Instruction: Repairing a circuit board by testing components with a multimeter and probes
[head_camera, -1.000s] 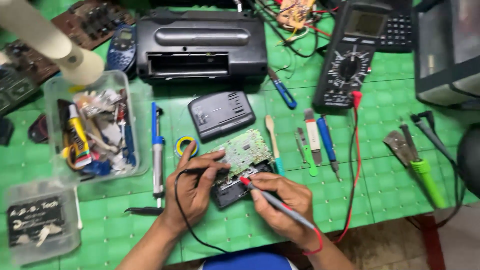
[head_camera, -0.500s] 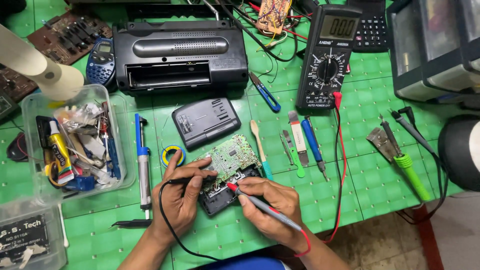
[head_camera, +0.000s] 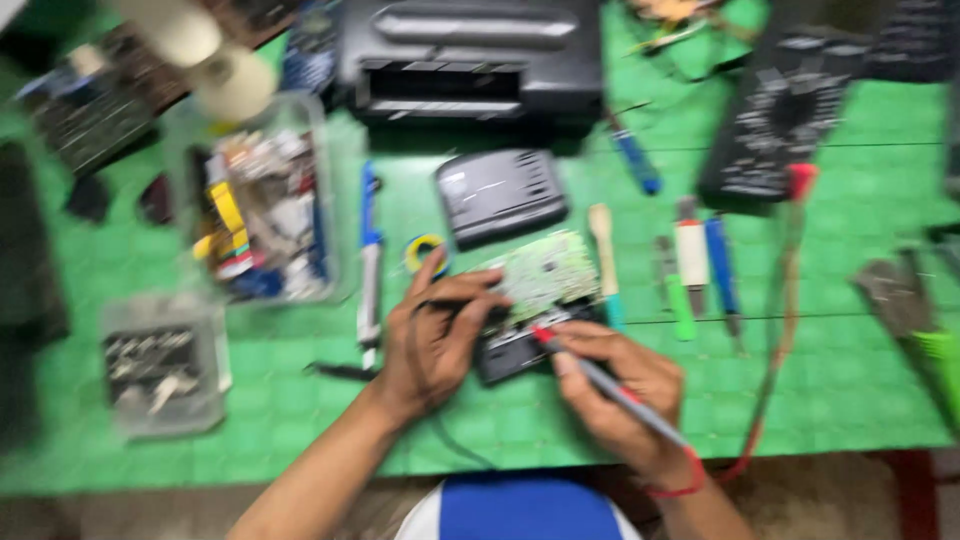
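Holding a black probe (head_camera: 462, 304), the left hand (head_camera: 432, 345) closes its fingers around the shaft, with the tip resting on the near-left edge of the green circuit board (head_camera: 545, 270). The right hand (head_camera: 620, 395) is closed in a pen grip on a red probe (head_camera: 590, 368), whose tip touches the near edge of that same board. The board lies tilted on a dark casing (head_camera: 515, 345), between the two hands and on the green mat (head_camera: 850, 390).

Positions relative to the board:
- Just beyond it sits a dark grey cover (head_camera: 500, 193); farther beyond, a black printer-like unit (head_camera: 470, 60).
- Just right of it lies a pale-handled tool (head_camera: 605, 260), then a row of small screwdrivers (head_camera: 695, 265) with green, red and blue handles.
- Far right and beyond stands a black multimeter (head_camera: 775, 125), from which a red lead (head_camera: 785, 320) runs down toward the right wrist.
- Just left is a small roll of solder (head_camera: 424, 252); next left, a blue-handled tool (head_camera: 370, 260).
- Farther left is a clear tub of mixed parts (head_camera: 262, 215), with a smaller clear box (head_camera: 160, 365) nearer the person.

The view is motion-blurred; finer detail on the board cannot be told.
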